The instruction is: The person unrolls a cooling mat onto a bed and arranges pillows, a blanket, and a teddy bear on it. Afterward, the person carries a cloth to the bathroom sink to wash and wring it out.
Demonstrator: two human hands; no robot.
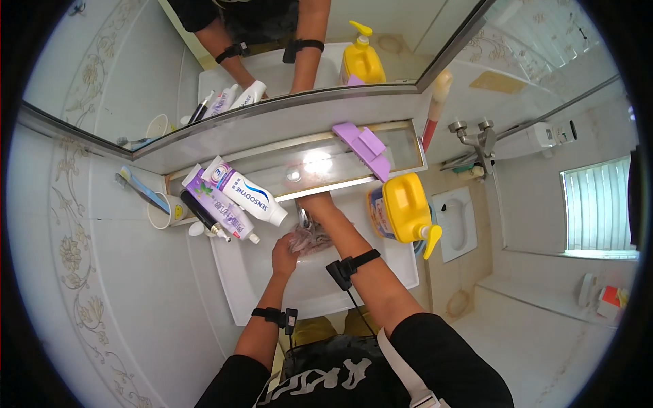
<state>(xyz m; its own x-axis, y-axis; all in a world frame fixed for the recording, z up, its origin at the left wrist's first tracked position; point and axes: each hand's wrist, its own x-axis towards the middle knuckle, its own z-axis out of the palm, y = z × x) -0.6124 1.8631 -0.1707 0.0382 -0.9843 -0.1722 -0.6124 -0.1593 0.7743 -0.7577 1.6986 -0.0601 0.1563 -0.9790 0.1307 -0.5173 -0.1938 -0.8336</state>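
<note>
A pinkish-grey wet cloth or mesh (311, 240) lies under the faucet (304, 217) in the white sink (258, 272). My left hand (284, 256) is closed on the left edge of this cloth. My right hand (316, 204) is up at the faucet, beneath the glass shelf's front edge; the shelf partly covers it and its fingers are hidden. Both wrists wear black straps with small boxes.
On the glass shelf (272, 178) lie a Sensodyne tube (246, 192), a purple tube (218, 204), a black pen-like item (201, 212) and a purple holder (364, 149). A cup (160, 212) stands left, a yellow pump bottle (408, 207) right. The mirror (272, 61) is above.
</note>
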